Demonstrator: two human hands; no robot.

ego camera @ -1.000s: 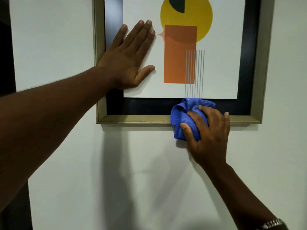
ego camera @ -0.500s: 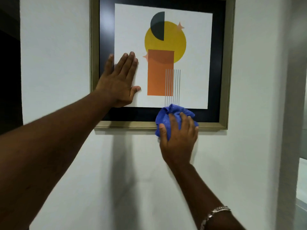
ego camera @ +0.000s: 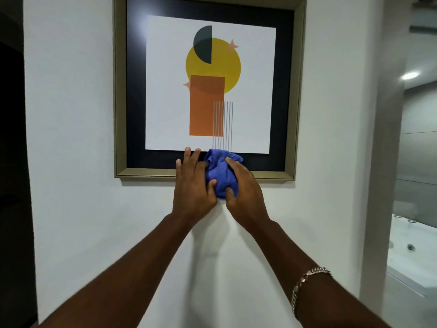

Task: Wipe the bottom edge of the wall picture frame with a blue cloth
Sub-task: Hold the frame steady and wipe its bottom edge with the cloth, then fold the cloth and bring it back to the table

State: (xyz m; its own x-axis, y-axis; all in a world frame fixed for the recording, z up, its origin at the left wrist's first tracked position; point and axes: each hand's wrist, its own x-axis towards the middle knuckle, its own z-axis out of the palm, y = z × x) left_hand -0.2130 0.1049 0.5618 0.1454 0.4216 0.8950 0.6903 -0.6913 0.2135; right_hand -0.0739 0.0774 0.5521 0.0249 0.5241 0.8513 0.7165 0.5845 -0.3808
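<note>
The blue cloth (ego camera: 221, 175) is bunched into a crumpled wad against the middle of the bottom edge of the wall picture frame (ego camera: 298, 91), its upper folds lying over the black mat and its lower part hanging past the gold-green rail onto the white wall (ego camera: 71, 114). Both hands are on it. The right hand (ego camera: 244, 192) curls over the cloth's right side, fingers wrapped across the top and thumb pressed in low — a closed hold on the fabric. The left hand (ego camera: 192, 185) is beside it on the left, thumb tucked into the cloth's lower left and palm touching its side, while its fingers stretch upward, loosely spread, over the rail and mat, their tips reaching the lower margin of the print (ego camera: 208, 91) — a yellow circle, a dark half-disc, an orange rectangle and thin grey lines. A silver chain bracelet (ego camera: 305, 284) hangs on the right wrist. At far right, a white bathtub (ego camera: 412, 252) shows past the wall's corner.
</note>
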